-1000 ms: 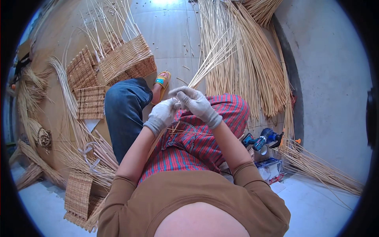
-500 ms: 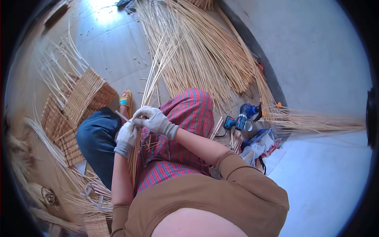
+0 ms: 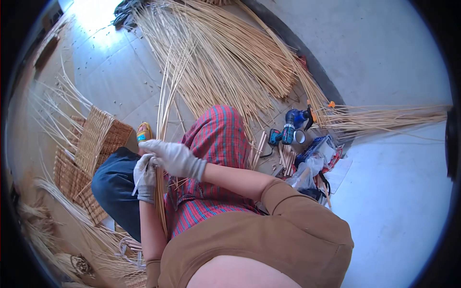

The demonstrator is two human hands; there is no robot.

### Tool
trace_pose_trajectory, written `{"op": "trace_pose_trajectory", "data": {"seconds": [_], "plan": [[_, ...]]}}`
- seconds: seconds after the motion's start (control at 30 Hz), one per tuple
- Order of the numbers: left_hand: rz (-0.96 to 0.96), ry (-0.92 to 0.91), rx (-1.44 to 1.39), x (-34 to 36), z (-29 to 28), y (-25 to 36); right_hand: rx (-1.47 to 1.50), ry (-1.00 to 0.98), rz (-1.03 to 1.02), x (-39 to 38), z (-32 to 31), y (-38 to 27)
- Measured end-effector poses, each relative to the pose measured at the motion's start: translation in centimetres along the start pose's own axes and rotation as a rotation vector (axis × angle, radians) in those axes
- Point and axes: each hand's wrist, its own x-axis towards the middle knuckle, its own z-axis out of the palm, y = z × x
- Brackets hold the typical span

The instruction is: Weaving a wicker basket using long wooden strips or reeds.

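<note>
Both hands meet at the left edge of the plaid cloth (image 3: 222, 139) that covers the person's right leg. A bundle of thin pale canes (image 3: 164, 108) runs along that same edge, its far ends fanning out beyond the cloth, its near part passing beside the left forearm. The middle of the bundle is hidden behind the gloved right hand (image 3: 174, 158), whose foremost fingers stretch out leftward; the others are too covered to tell whether they grip. The gloved left hand (image 3: 145, 177), just left of the bundle, has curled fingers, but their tips are lost under the right hand, so I cannot tell what they hold. A narrow pale strip (image 3: 136, 187) crosses the left glove, its upper end unclear.

Left of the cloth, past the blue-trousered knee (image 3: 115, 181), stand woven panels (image 3: 96, 137), partly hidden by that knee. Beyond the cloth lies a large cane heap (image 3: 230, 62), cut off by the top edge. Right of the cloth sit a blue drill (image 3: 289, 132) and a crumpled clear bag (image 3: 305, 176), its contents hard to make out.
</note>
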Motion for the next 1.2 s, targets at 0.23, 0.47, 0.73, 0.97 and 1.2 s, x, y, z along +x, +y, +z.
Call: {"op": "trace_pose_trajectory", "data": {"seconds": [0.23, 0.47, 0.73, 0.97, 1.2], "plan": [[-0.251, -0.065, -0.130, -0.1, -1.5, -1.5, -0.104, 0.226, -0.268, -0.5, 0.2, -1.0], [-0.158, -0.110, -0.088, -0.1, -1.1, -1.1, 0.097, -0.114, 0.284, -0.7, 1.2, -0.2], [-0.372, 0.097, -0.277, 0.3, -1.3, -0.7, -0.236, -0.062, 0.102, -1.9, 2.5, 2.9], [-0.453, 0.135, -0.527, -0.9, -0.7, -0.6, -0.416, 0.056, 0.052, -1.8, 3.1, 3.4], [-0.200, 0.114, -0.190, -1.9, 0.2, 0.1, -0.390, -0.129, 0.176, -2.2, 2.8, 3.2]]}}
